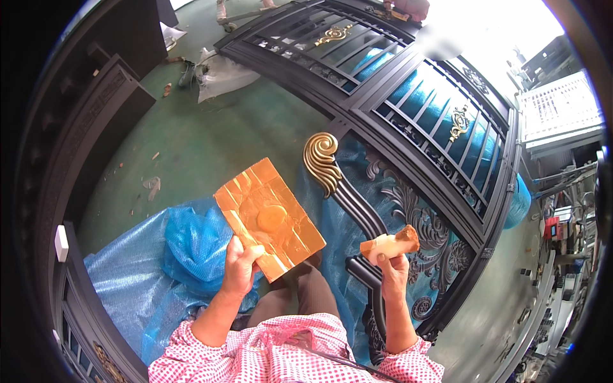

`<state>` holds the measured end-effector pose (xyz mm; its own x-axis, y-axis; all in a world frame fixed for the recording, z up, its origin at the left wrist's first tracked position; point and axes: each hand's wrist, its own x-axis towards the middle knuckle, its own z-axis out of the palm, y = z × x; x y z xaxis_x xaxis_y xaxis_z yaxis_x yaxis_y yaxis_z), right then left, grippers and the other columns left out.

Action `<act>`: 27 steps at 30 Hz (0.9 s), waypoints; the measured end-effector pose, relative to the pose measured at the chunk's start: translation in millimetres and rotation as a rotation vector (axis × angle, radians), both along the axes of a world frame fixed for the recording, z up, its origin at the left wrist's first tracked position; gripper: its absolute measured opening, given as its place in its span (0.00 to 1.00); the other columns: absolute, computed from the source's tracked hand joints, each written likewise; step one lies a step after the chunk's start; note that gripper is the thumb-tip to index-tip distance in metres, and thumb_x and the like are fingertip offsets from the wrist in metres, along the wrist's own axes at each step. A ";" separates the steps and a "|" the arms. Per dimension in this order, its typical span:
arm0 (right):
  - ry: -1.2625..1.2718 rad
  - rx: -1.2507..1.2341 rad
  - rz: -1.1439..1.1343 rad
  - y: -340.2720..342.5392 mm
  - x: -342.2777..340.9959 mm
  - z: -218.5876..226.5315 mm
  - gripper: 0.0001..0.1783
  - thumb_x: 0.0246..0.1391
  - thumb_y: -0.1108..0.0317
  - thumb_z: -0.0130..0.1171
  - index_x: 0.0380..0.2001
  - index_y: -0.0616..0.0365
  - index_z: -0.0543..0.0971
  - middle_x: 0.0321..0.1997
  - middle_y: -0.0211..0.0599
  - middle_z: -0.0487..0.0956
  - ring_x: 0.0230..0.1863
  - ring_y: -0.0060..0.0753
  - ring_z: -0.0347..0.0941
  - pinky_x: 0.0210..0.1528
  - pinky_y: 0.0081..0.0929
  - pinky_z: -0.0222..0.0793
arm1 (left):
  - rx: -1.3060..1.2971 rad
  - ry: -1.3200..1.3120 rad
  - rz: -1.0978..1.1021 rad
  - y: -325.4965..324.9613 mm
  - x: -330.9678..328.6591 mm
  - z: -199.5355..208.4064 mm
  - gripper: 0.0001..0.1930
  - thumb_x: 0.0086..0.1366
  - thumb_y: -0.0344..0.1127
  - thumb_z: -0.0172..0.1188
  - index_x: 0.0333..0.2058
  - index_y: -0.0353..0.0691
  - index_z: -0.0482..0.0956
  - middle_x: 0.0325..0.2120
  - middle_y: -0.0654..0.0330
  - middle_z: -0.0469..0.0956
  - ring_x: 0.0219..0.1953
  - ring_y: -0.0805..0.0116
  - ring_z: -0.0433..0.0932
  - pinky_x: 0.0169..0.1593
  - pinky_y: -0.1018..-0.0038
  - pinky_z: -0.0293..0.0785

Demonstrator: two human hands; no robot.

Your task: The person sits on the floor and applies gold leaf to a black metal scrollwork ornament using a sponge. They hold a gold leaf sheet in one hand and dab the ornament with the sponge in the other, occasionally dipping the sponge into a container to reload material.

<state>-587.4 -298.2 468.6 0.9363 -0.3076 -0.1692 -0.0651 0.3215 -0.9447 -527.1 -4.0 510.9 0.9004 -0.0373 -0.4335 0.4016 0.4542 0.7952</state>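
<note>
My left hand [241,267] grips the lower left edge of a flat, gold-coloured board [290,239], thumb on top. Its surface is creased and streaked, with a round gold patch [272,218] in the middle that looks like wet paint. My right hand [394,274] pinches a pale piece of sponge or wadded cloth [388,245], stained orange-gold at one end; its exact kind is unclear. It is held apart from the board, above a black gate's curved handle [361,207]. The handle's scroll end [321,159] is gold.
The large black metal gate [354,108] carries gold ornaments [460,122] and dark leaf reliefs [408,207]. Blue bubble wrap [150,255] covers the floor by my legs. Dark panels [102,102] stand at left. A shelf of parts [562,255] lines the right. Another person's hand [408,9] shows at the far edge.
</note>
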 end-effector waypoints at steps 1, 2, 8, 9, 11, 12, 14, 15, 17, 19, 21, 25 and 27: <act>0.002 -0.006 -0.008 -4.1 10.7 -3.4 0.21 0.51 0.66 0.61 0.46 0.63 0.70 0.44 0.30 0.75 0.45 0.22 0.70 0.50 0.24 0.63 | 0.001 0.000 -0.006 -2.3 17.0 -1.0 0.23 0.52 0.24 0.50 0.49 0.35 0.61 0.40 0.56 0.72 0.38 0.69 0.76 0.40 0.75 0.76; 0.004 -0.012 -0.014 -8.7 23.2 -6.1 0.21 0.51 0.65 0.61 0.46 0.62 0.70 0.44 0.30 0.74 0.45 0.22 0.70 0.50 0.25 0.63 | 0.010 0.003 -0.010 -5.3 32.4 -3.1 0.23 0.51 0.24 0.50 0.49 0.35 0.61 0.40 0.56 0.72 0.38 0.70 0.76 0.40 0.76 0.76; 0.036 0.001 0.006 -43.6 112.2 -26.4 0.21 0.50 0.66 0.61 0.46 0.63 0.70 0.44 0.30 0.72 0.45 0.23 0.69 0.51 0.24 0.62 | 0.019 -0.008 0.069 -51.6 110.8 -10.8 0.20 0.52 0.26 0.52 0.45 0.36 0.63 0.35 0.61 0.72 0.31 0.76 0.74 0.31 0.81 0.74; 0.039 -0.006 0.027 -50.7 129.4 -30.3 0.21 0.50 0.66 0.61 0.46 0.63 0.70 0.45 0.30 0.72 0.45 0.23 0.69 0.51 0.23 0.62 | 0.010 0.014 0.070 -58.3 125.4 -15.0 0.20 0.52 0.26 0.52 0.45 0.36 0.63 0.35 0.61 0.72 0.30 0.77 0.74 0.30 0.82 0.73; 0.009 0.005 0.043 -54.2 157.7 -32.5 0.21 0.51 0.65 0.61 0.46 0.63 0.70 0.45 0.30 0.72 0.46 0.22 0.69 0.50 0.23 0.62 | 0.021 0.013 0.043 -66.9 146.3 -26.5 0.19 0.52 0.26 0.52 0.44 0.36 0.64 0.34 0.61 0.72 0.30 0.77 0.74 0.29 0.82 0.72; 0.025 -0.003 0.031 -57.5 168.2 -32.3 0.22 0.51 0.65 0.61 0.46 0.63 0.70 0.44 0.31 0.73 0.45 0.22 0.69 0.50 0.23 0.62 | 0.025 0.020 0.030 -69.9 154.8 -32.9 0.19 0.52 0.26 0.53 0.44 0.36 0.64 0.34 0.61 0.72 0.29 0.77 0.73 0.29 0.83 0.72; 0.020 -0.050 0.010 -68.3 191.4 -36.3 0.22 0.50 0.64 0.62 0.46 0.64 0.71 0.42 0.32 0.75 0.44 0.23 0.70 0.49 0.23 0.63 | 0.030 0.015 -0.014 -80.5 177.2 -46.3 0.17 0.52 0.27 0.53 0.42 0.37 0.65 0.32 0.62 0.72 0.27 0.78 0.73 0.27 0.84 0.70; 0.009 -0.040 0.020 -67.9 202.7 -38.3 0.21 0.50 0.64 0.62 0.45 0.64 0.72 0.42 0.33 0.76 0.43 0.23 0.71 0.48 0.22 0.64 | 0.055 0.028 -0.026 -83.3 184.7 -52.2 0.16 0.52 0.27 0.53 0.41 0.37 0.66 0.31 0.63 0.72 0.27 0.79 0.72 0.26 0.84 0.69; -0.035 -0.075 0.045 -78.8 216.1 -45.6 0.20 0.49 0.71 0.62 0.45 0.66 0.71 0.43 0.33 0.75 0.46 0.25 0.70 0.52 0.24 0.63 | 0.081 0.080 -0.058 -99.5 200.8 -64.4 0.12 0.53 0.29 0.54 0.37 0.39 0.67 0.25 0.67 0.70 0.20 0.83 0.65 0.20 0.87 0.59; -0.061 -0.061 0.006 -76.5 232.8 -49.0 0.21 0.47 0.73 0.63 0.45 0.65 0.70 0.45 0.34 0.73 0.46 0.27 0.70 0.52 0.25 0.64 | 0.057 0.065 -0.084 -108.3 215.5 -78.6 0.12 0.53 0.29 0.54 0.37 0.39 0.67 0.24 0.68 0.69 0.19 0.84 0.63 0.20 0.86 0.58; -0.138 -0.143 0.049 -71.2 251.5 -51.1 0.22 0.47 0.75 0.63 0.46 0.63 0.70 0.45 0.37 0.72 0.47 0.29 0.70 0.51 0.27 0.65 | 0.044 0.059 -0.114 -115.7 227.8 -91.3 0.12 0.53 0.29 0.53 0.37 0.38 0.67 0.23 0.69 0.68 0.19 0.84 0.62 0.20 0.86 0.57; -0.217 -0.536 0.147 -63.0 284.7 -72.4 0.22 0.46 0.68 0.65 0.43 0.64 0.71 0.42 0.40 0.71 0.38 0.27 0.70 0.39 0.21 0.67 | 0.007 0.028 -0.214 -122.7 250.1 -130.8 0.15 0.54 0.26 0.52 0.42 0.34 0.66 0.29 0.65 0.71 0.27 0.81 0.68 0.29 0.83 0.66; -0.284 -0.636 0.147 -54.1 301.5 -91.5 0.21 0.40 0.73 0.65 0.41 0.61 0.74 0.40 0.43 0.74 0.39 0.35 0.72 0.42 0.28 0.69 | 0.015 0.008 -0.246 -125.8 258.3 -153.0 0.17 0.54 0.25 0.52 0.44 0.31 0.65 0.33 0.62 0.72 0.33 0.78 0.71 0.37 0.80 0.70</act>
